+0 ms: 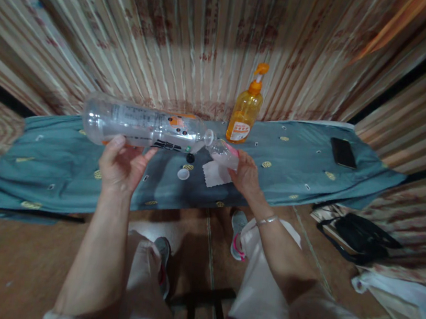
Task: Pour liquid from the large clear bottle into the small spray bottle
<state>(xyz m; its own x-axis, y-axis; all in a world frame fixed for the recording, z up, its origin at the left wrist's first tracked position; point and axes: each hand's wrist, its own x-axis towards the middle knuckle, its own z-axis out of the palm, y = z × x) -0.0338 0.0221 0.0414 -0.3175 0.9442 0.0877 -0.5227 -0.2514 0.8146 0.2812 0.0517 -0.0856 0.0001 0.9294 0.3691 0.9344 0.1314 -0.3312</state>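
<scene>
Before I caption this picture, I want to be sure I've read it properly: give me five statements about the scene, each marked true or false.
1. The left hand holds the large clear bottle. True.
2. The large clear bottle is upright. False: it is tipped onto its side, with its mouth toward the right hand.
3. The right hand is empty. False: it holds a small clear container with some pink on it.
4. The orange pump bottle stands on the patterned cloth. True.
5. The dark flat object lies at the left end of the cloth. False: the dark flat object lies toward the right end.
</scene>
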